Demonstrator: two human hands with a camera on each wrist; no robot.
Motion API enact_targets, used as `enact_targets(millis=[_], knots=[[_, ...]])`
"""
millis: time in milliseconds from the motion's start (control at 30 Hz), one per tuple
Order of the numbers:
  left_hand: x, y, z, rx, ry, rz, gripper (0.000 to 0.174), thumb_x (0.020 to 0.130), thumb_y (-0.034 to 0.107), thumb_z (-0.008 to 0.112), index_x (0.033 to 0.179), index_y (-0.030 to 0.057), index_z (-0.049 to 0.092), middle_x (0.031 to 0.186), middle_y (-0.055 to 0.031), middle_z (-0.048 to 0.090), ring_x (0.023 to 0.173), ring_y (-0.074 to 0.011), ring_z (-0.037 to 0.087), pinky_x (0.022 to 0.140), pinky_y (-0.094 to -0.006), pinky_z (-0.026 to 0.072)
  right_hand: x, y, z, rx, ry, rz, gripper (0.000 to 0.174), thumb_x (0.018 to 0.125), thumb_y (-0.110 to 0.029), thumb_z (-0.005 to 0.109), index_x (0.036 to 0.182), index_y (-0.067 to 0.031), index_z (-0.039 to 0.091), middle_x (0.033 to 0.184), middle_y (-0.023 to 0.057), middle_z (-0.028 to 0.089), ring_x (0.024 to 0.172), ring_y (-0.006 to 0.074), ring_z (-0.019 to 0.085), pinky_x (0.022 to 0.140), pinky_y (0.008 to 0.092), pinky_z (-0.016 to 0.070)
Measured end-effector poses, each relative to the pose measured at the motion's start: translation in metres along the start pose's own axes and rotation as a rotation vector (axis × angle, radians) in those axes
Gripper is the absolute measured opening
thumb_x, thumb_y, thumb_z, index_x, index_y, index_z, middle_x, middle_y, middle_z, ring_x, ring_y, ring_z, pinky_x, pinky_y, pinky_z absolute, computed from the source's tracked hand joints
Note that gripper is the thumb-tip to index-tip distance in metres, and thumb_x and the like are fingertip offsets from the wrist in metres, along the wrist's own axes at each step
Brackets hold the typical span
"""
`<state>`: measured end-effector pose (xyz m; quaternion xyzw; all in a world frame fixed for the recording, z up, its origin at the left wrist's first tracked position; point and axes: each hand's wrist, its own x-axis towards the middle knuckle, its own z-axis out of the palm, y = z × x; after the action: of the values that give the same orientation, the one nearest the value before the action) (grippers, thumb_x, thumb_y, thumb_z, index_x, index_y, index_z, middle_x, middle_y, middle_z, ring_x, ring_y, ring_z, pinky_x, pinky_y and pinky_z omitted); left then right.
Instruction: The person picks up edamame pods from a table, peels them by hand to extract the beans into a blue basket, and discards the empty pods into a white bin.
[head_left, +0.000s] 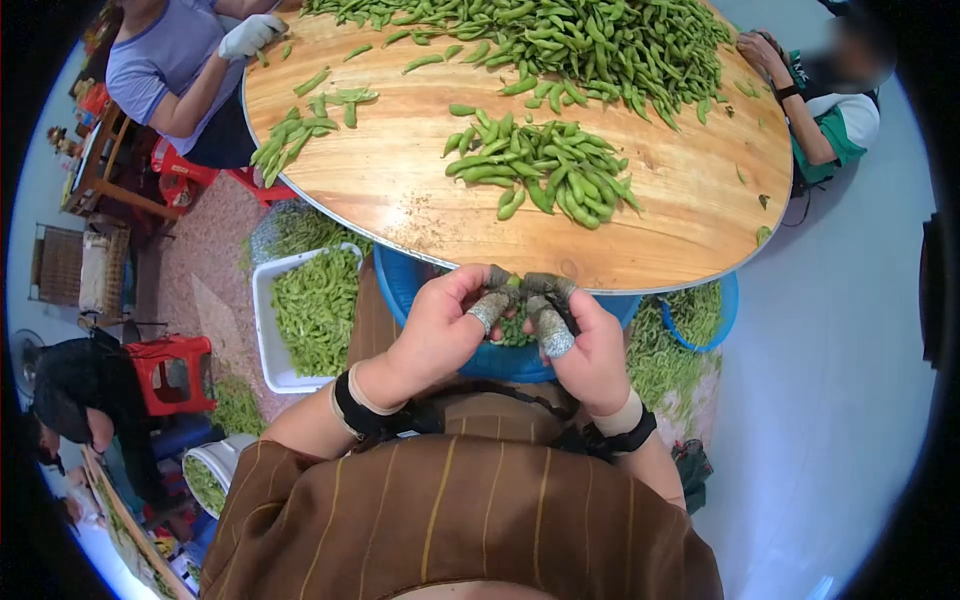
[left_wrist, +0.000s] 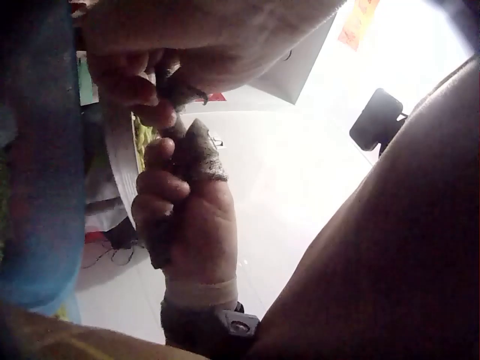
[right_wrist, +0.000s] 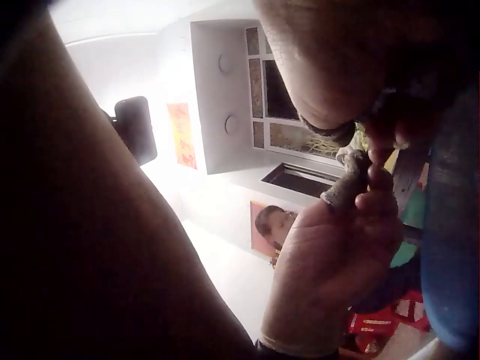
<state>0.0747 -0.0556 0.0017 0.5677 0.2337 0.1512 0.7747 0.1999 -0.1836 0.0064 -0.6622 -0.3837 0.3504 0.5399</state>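
Note:
Both hands meet just past the near edge of the round wooden table [head_left: 400, 210], their thumbs and index fingers wrapped in dark, worn tape. My left hand [head_left: 435, 325] pinches a green soybean pod [head_left: 514, 281] between thumb and fingertip. From the other side, the right hand [head_left: 592, 355] grips at the same pod, most of it hidden by the fingers. Below them is a blue basin [head_left: 398, 285] holding green beans [head_left: 515, 330]. In the right wrist view, the two hands' taped fingertips come together around something pale green.
On the table lie a small pile of pods [head_left: 545, 165] and a large heap [head_left: 600, 50]. A white tub [head_left: 264, 320] of pods stands left, another blue basin [head_left: 731, 310] right. A person with a white glove [head_left: 250, 36] and another person [head_left: 835, 110] sit across.

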Motion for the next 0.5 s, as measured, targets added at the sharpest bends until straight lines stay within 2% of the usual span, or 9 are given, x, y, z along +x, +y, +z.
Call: enact_targets(millis=[67, 133, 200, 267, 333, 367, 433, 467, 500], knots=[[-0.003, 0.000, -0.001, 0.000, -0.014, -0.009, 0.016, 0.090, 0.003, 0.051, 0.104, -0.0005, 0.058, 0.083, -0.0014, 0.061, 0.068, -0.0063, 0.053, 0.061, -0.0200, 0.0442, 0.001, 0.003, 0.003, 0.028, -0.019, -0.019, 0.030, 0.091, -0.010, 0.054, 0.119, -0.0010, 0.053, 0.082, 0.0016, 0.063, 0.059, 0.0037, 0.052, 0.052, 0.0192, 0.0435], [-0.004, -0.004, -0.002, 0.055, -0.024, -0.004, 0.016, 0.089, 0.001, 0.050, 0.103, -0.0005, 0.058, 0.083, -0.0019, 0.061, 0.069, -0.0063, 0.053, 0.062, -0.0204, 0.0442, 0.001, -0.006, 0.002, 0.050, -0.076, 0.018, 0.033, 0.091, -0.008, 0.051, 0.123, -0.0013, 0.049, 0.083, 0.0008, 0.062, 0.060, 0.0047, 0.052, 0.051, 0.0199, 0.0441], [-0.005, -0.005, -0.004, 0.118, -0.029, 0.010, 0.016, 0.088, 0.000, 0.050, 0.101, 0.0000, 0.058, 0.084, -0.0020, 0.062, 0.069, -0.0063, 0.053, 0.061, -0.0207, 0.0444, -0.001, -0.006, -0.001, 0.058, -0.115, 0.093, 0.033, 0.084, -0.003, 0.053, 0.117, 0.0009, 0.053, 0.085, 0.0075, 0.065, 0.077, 0.0125, 0.061, 0.072, 0.0277, 0.0488], [-0.006, -0.006, -0.003, 0.178, -0.038, 0.026, 0.016, 0.087, -0.001, 0.049, 0.100, 0.0004, 0.058, 0.084, -0.0021, 0.063, 0.069, -0.0062, 0.053, 0.061, -0.0210, 0.0445, -0.002, -0.005, -0.004, 0.031, -0.131, 0.073, 0.032, 0.084, -0.003, 0.053, 0.116, 0.0010, 0.054, 0.084, 0.0069, 0.064, 0.076, 0.0122, 0.060, 0.071, 0.0272, 0.0485], [-0.006, -0.004, -0.003, 0.445, -0.034, 0.140, 0.018, 0.085, -0.001, 0.049, 0.099, 0.0014, 0.059, 0.084, -0.0018, 0.064, 0.068, -0.0069, 0.055, 0.060, -0.0217, 0.0448, -0.003, -0.004, -0.005, 0.004, -0.145, 0.053, 0.031, 0.084, -0.002, 0.052, 0.115, 0.0011, 0.054, 0.083, 0.0064, 0.064, 0.075, 0.0119, 0.060, 0.070, 0.0266, 0.0482], [-0.005, -0.005, -0.002, 0.445, -0.037, 0.139, 0.018, 0.085, -0.001, 0.049, 0.099, 0.0014, 0.059, 0.084, -0.0018, 0.064, 0.068, -0.0069, 0.055, 0.060, -0.0217, 0.0448, -0.003, -0.003, -0.005, 0.029, -0.142, 0.059, 0.030, 0.084, -0.002, 0.052, 0.114, 0.0008, 0.055, 0.083, 0.0050, 0.064, 0.075, 0.0112, 0.059, 0.069, 0.0255, 0.0477], [-0.004, -0.005, -0.003, 0.797, 0.026, 0.403, 0.013, 0.086, 0.003, 0.051, 0.097, 0.0014, 0.059, 0.081, -0.0026, 0.063, 0.067, -0.0086, 0.057, 0.060, -0.0224, 0.0457, -0.004, -0.003, -0.006, 0.055, -0.136, 0.067, 0.029, 0.085, -0.001, 0.051, 0.113, 0.0006, 0.055, 0.083, 0.0036, 0.063, 0.074, 0.0105, 0.059, 0.068, 0.0244, 0.0473], [-0.004, -0.005, -0.003, 0.797, 0.023, 0.402, 0.013, 0.086, 0.003, 0.051, 0.097, 0.0014, 0.059, 0.081, -0.0026, 0.063, 0.067, -0.0086, 0.057, 0.060, -0.0224, 0.0457, -0.004, -0.002, -0.008, 0.147, -0.155, 0.115, 0.027, 0.085, -0.001, 0.052, 0.112, -0.0001, 0.056, 0.084, 0.0026, 0.063, 0.074, 0.0098, 0.058, 0.068, 0.0235, 0.0468], [-0.003, -0.005, -0.004, 0.888, 0.025, 0.522, 0.013, 0.087, 0.005, 0.053, 0.098, 0.0010, 0.059, 0.079, -0.0038, 0.063, 0.064, -0.0100, 0.057, 0.058, -0.0229, 0.0452, -0.003, -0.002, -0.009, 0.239, -0.175, 0.162, 0.026, 0.086, -0.002, 0.053, 0.111, -0.0007, 0.057, 0.085, 0.0015, 0.062, 0.075, 0.0090, 0.058, 0.067, 0.0226, 0.0463]])
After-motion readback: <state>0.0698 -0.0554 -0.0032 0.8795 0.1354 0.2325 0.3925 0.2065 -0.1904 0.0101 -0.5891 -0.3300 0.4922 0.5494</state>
